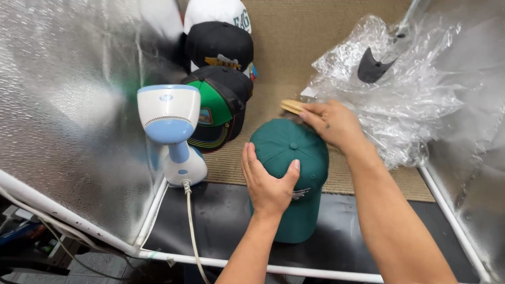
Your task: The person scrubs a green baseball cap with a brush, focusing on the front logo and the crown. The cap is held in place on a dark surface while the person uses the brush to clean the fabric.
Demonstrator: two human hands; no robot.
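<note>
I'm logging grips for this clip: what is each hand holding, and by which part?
The left hand grips the green cap by its crown's side. The right hand holds a wooden brush by one end.

Bright, even light. Strong glare on silver foil wall (63, 94) left of steamer (171, 131); hotspots on crinkled plastic wrap (400, 89) far right of steamer. Soft shadows below steamer. Focus sharp; edges slightly bowed.

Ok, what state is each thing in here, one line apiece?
Green cap: crown up, brim toward the camera, left hand gripping its side.
Wooden brush: held in right hand, against the cap's far edge.
Handheld steamer: upright, untouched, cord attached.
Stacked caps: piled behind.
Plastic bags: crumpled.
</note>
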